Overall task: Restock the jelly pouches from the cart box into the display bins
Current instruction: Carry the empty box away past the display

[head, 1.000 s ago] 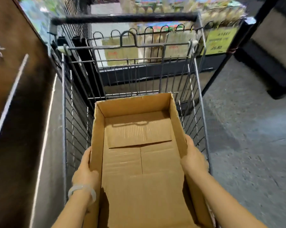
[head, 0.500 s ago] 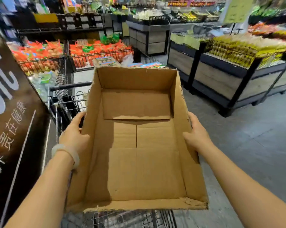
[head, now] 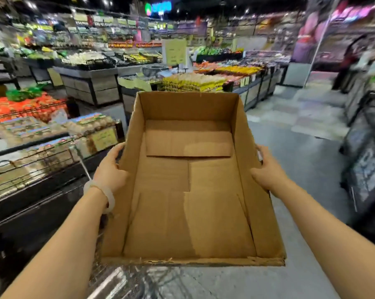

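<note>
An empty brown cardboard box (head: 191,190) is held up in the store aisle by both hands.

Its left wall is gripped by the left hand (head: 108,171), a pale bangle (head: 102,195) on the wrist; its right wall is gripped by the right hand (head: 266,171), fingers curled round the outside.

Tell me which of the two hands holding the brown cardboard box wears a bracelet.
The left hand holding the brown cardboard box: a pale white bangle circles its wrist. The right hand has a bare wrist.
</note>
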{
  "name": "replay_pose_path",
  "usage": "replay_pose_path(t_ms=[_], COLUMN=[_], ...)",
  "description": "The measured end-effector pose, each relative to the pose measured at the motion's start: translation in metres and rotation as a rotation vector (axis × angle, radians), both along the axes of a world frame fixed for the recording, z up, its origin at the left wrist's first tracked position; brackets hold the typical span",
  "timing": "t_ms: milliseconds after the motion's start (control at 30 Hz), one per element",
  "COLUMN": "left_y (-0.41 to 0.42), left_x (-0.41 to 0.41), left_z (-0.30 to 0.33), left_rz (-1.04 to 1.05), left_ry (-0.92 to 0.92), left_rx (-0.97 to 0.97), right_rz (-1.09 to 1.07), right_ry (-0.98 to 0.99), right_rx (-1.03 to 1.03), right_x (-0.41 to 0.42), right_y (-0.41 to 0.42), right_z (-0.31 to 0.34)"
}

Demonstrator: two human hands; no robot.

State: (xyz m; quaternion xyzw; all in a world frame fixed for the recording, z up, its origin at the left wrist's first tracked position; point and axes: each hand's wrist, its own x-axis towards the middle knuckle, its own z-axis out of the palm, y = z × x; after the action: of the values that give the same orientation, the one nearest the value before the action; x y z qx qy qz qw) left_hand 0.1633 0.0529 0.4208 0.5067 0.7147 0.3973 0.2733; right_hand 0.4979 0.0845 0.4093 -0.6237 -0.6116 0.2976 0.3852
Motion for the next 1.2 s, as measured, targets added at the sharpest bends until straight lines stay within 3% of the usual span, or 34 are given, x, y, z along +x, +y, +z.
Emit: replay_pose_path(t_ms=[400, 767, 1000, 1200], left_y=[0.075, 0.158, 0.133, 0.065], left_x=[0.273, 0.520, 0.676, 0.827], left_z=[-0.014, -0.022, -0.021, -0.025], left_rz=[-0.576, -1.056, -1.335, -1.591], left_ry=[-0.142, -0.180, -0.166, -0.097], left_rx=[-0.031, -0.108, -0.122, -0.156], right_rz=[-0.589, -1.008, -1.299, -1.512], right_ry=[0.108, 0.139, 0.166, 0.196], right_rx=[-0.055, -0.070, -0.110, -0.122], right_x=[0.239, 0.392, 0.464, 0.538], right_y=[-0.109, -0.145, -0.215, -0.305], right_z=[-0.010, -0.012, -0.012, -0.018])
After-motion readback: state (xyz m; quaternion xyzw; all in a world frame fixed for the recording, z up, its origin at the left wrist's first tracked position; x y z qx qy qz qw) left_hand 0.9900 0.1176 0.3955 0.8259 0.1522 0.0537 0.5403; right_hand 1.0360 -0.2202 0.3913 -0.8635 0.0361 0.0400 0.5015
